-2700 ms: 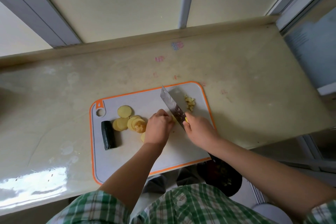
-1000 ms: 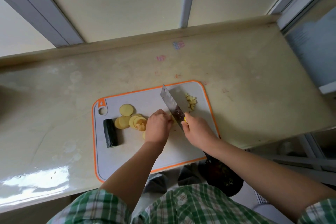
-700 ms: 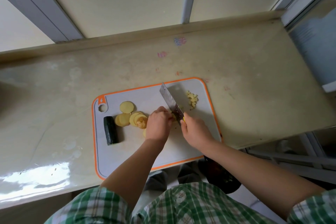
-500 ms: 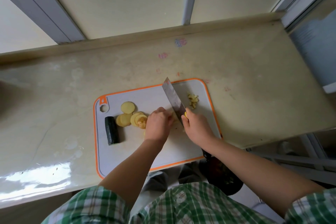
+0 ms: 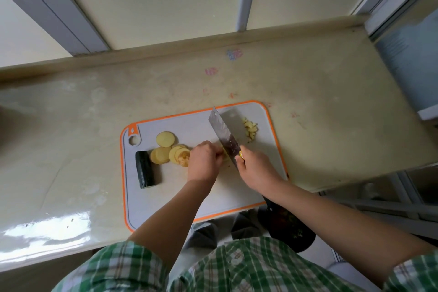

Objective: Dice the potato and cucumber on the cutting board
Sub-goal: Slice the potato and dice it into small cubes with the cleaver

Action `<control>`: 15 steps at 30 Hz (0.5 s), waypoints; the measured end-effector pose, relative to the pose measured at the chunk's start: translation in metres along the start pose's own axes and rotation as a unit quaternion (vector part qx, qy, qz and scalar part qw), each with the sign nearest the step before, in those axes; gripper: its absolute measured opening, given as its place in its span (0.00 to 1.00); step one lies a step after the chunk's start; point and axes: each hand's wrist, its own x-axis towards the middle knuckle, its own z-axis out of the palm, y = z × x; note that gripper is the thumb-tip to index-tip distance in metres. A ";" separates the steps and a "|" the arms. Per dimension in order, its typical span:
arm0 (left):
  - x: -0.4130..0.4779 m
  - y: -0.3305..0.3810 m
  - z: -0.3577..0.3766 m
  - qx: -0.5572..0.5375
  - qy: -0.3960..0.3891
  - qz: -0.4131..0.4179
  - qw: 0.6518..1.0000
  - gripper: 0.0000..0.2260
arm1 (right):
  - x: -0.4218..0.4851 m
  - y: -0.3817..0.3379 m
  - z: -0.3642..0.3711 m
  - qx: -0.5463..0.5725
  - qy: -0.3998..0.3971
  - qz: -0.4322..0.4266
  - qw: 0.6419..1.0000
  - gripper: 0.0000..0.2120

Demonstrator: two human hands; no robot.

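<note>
Little is diced yet: mid cutting board (image 5: 166, 199) the left hand (image 5: 205, 161) curls its fingers (image 5: 213, 149) onto potato (image 5: 223, 152) beside the knife (image 5: 224, 135) gripped by the right hand (image 5: 254, 168), the cucumber (image 5: 144, 169) lies undiced at its left edge, round slices (image 5: 166, 147) wait, and one small diced pile (image 5: 250, 129) sits far right.

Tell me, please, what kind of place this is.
Probably a home kitchen worktop. An orange-rimmed cutting board holds potato slices and a cucumber piece, the right hand grips a cleaver, and all lies on a glossy beige counter.

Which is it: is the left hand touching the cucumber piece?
Apart. The head view shows potato slices and bare cutting board between the left hand and the cucumber piece.
</note>
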 end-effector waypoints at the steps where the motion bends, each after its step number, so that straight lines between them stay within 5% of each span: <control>1: 0.000 0.000 0.000 -0.004 0.001 -0.003 1.000 0.05 | 0.000 -0.001 0.002 0.001 0.000 0.002 1.000 0.09; 15: -0.005 -0.005 -0.006 -0.009 0.003 0.013 1.000 0.08 | 0.007 -0.002 -0.002 0.009 0.045 -0.006 0.999 0.13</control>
